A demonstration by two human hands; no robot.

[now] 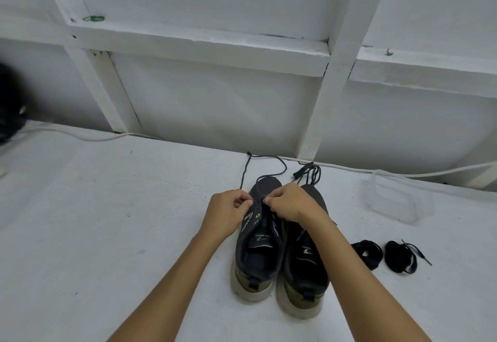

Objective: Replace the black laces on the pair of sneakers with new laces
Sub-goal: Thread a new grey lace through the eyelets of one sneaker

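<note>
Two dark sneakers with pale soles stand side by side, toes away from me: the left sneaker (258, 255) and the right sneaker (304, 269). My left hand (228, 208) pinches a black lace (246, 169) at the left sneaker's front eyelets. My right hand (290, 202) pinches the same lace on the other side of the eyelets. The lace trails past the toe toward the wall. A second loose black lace (309, 173) lies beyond the right sneaker's toe.
Two coiled black lace bundles (367, 253) (400, 255) lie to the right of the sneakers. A clear plastic container (398, 202) sits further right. A white cable (403, 172) runs along the white wall's base. A dark object (8, 105) is at the left edge.
</note>
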